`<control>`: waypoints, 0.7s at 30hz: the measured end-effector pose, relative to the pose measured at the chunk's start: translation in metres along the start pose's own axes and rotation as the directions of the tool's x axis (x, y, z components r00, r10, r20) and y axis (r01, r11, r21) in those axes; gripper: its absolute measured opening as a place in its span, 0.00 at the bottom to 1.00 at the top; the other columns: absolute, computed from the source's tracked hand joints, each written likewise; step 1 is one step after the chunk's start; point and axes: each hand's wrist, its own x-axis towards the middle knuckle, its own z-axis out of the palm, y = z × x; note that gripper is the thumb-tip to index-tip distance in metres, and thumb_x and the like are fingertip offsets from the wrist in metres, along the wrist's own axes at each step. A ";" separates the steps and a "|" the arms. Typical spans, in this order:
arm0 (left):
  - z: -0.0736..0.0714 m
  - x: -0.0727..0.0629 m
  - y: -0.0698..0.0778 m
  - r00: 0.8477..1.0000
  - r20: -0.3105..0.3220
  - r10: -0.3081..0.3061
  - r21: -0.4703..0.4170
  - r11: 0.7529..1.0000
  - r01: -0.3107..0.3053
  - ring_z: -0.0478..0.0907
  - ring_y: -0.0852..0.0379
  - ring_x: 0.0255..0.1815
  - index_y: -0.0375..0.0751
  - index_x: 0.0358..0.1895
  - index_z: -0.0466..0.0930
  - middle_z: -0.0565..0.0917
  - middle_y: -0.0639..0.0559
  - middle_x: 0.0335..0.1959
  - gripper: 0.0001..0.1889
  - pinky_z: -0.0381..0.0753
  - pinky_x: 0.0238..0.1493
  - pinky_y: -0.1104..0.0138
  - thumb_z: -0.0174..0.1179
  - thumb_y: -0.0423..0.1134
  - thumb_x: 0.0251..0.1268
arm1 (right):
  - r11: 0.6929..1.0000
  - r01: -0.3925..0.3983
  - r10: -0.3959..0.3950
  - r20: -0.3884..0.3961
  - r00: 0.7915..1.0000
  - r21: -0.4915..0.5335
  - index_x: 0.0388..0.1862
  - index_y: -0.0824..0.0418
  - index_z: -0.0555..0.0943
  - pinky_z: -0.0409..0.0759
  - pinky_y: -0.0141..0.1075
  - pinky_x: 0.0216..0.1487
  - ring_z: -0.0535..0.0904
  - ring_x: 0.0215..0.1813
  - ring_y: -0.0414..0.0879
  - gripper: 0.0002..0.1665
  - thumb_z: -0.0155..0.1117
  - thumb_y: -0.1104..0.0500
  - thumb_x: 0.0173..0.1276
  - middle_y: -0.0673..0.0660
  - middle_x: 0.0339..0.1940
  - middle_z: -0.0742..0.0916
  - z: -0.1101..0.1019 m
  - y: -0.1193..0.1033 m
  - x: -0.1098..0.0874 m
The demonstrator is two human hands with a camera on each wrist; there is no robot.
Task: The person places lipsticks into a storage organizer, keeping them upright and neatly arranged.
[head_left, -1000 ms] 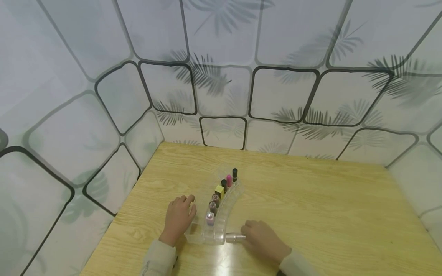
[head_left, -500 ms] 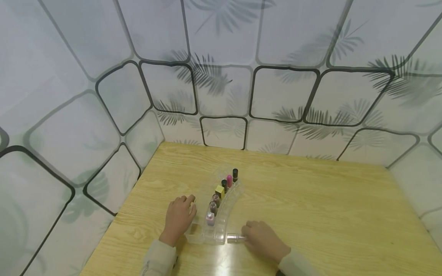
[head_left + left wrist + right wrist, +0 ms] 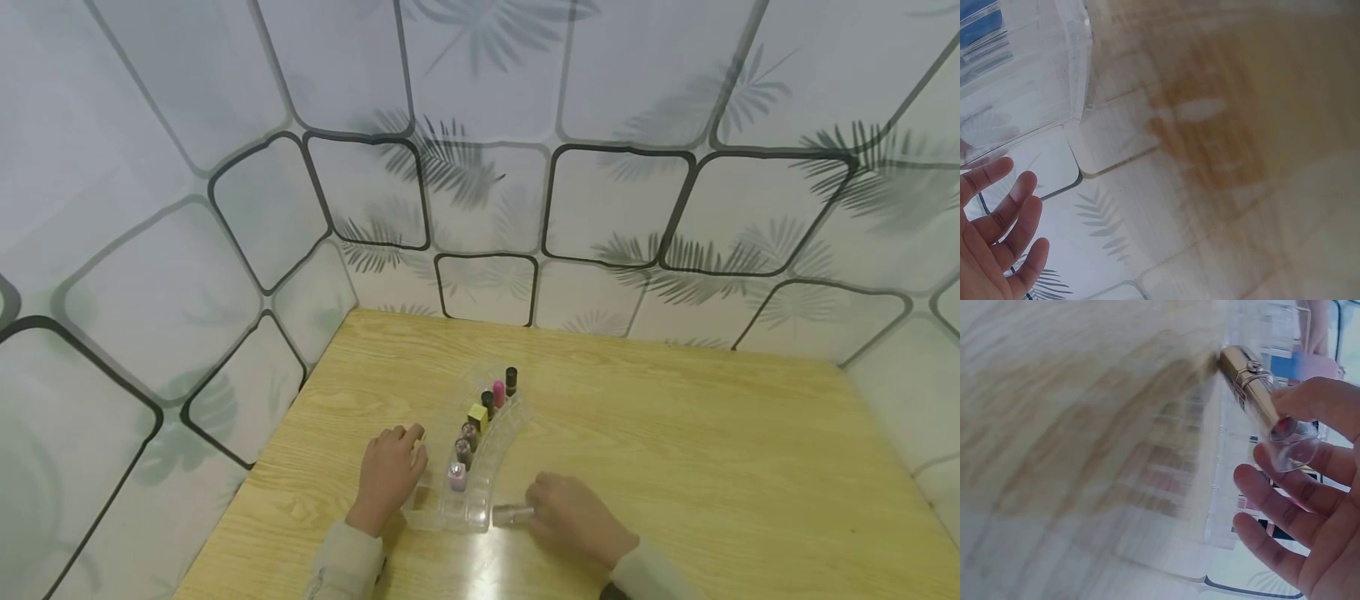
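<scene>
A gold lipstick (image 3: 1249,380) with a clear cap end lies between the thumb and fingers of my right hand (image 3: 576,518). In the head view this lipstick (image 3: 512,514) looks pale and points left, beside the near end of a clear acrylic organizer (image 3: 477,515). Whether it touches the organizer I cannot tell. My left hand (image 3: 389,476) is at the organizer's left side, its fingers loosely bent and holding nothing. In the left wrist view the fingertips (image 3: 1025,185) are just by the clear wall (image 3: 1075,69); contact is unclear.
In the organizer stand several cosmetics in a curved row: a pink-capped bottle (image 3: 457,477), a yellow-topped box (image 3: 477,417), a bright pink tube (image 3: 498,393) and a black-capped tube (image 3: 511,381). Under everything is a wooden table (image 3: 712,450), with patterned walls behind and at left.
My right hand has shifted and turned slightly, and the lipstick in it now tilts a little, its hand end higher. The left hand and the organizer look unchanged.
</scene>
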 end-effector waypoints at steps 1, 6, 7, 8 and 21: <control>0.000 0.000 0.000 1.000 0.003 -0.001 0.000 1.000 0.001 0.74 0.55 0.25 0.45 0.40 0.78 0.79 0.50 0.27 0.08 0.74 0.30 0.60 0.59 0.40 0.58 | 1.000 -0.011 0.011 -0.001 1.000 0.021 0.27 0.54 0.80 0.73 0.26 0.29 0.68 0.25 0.32 0.09 0.62 0.51 0.60 0.43 0.24 0.77 -0.002 0.000 0.000; -0.001 0.000 0.001 1.000 0.009 -0.004 -0.002 1.000 0.004 0.74 0.55 0.26 0.45 0.40 0.78 0.80 0.51 0.27 0.08 0.74 0.30 0.60 0.59 0.40 0.59 | 0.979 -0.092 0.092 0.012 0.996 0.181 0.31 0.53 0.80 0.77 0.28 0.34 0.72 0.30 0.32 0.12 0.63 0.46 0.60 0.42 0.28 0.78 -0.009 0.000 0.001; -0.001 0.000 0.001 1.000 0.008 -0.003 -0.004 1.000 0.003 0.74 0.55 0.26 0.45 0.40 0.78 0.80 0.51 0.27 0.08 0.74 0.30 0.60 0.59 0.40 0.58 | 0.973 -0.100 0.100 0.012 0.995 0.206 0.31 0.53 0.80 0.77 0.28 0.35 0.73 0.31 0.32 0.12 0.64 0.46 0.60 0.42 0.28 0.79 -0.011 0.001 0.001; -0.001 0.000 0.001 1.000 0.008 -0.002 -0.004 1.000 0.003 0.74 0.55 0.26 0.45 0.40 0.78 0.79 0.51 0.27 0.08 0.74 0.30 0.60 0.59 0.40 0.58 | 0.968 -0.109 0.108 0.014 0.994 0.228 0.32 0.52 0.80 0.77 0.29 0.36 0.73 0.32 0.31 0.12 0.64 0.46 0.59 0.42 0.29 0.79 -0.012 0.001 0.001; -0.003 0.002 0.003 1.000 0.005 -0.003 -0.003 1.000 0.003 0.73 0.55 0.25 0.44 0.39 0.78 0.79 0.51 0.26 0.08 0.74 0.29 0.61 0.59 0.40 0.58 | 0.951 -0.053 0.080 -0.078 0.994 0.305 0.35 0.49 0.79 0.79 0.33 0.42 0.75 0.37 0.32 0.06 0.66 0.54 0.58 0.40 0.33 0.80 -0.031 0.004 0.004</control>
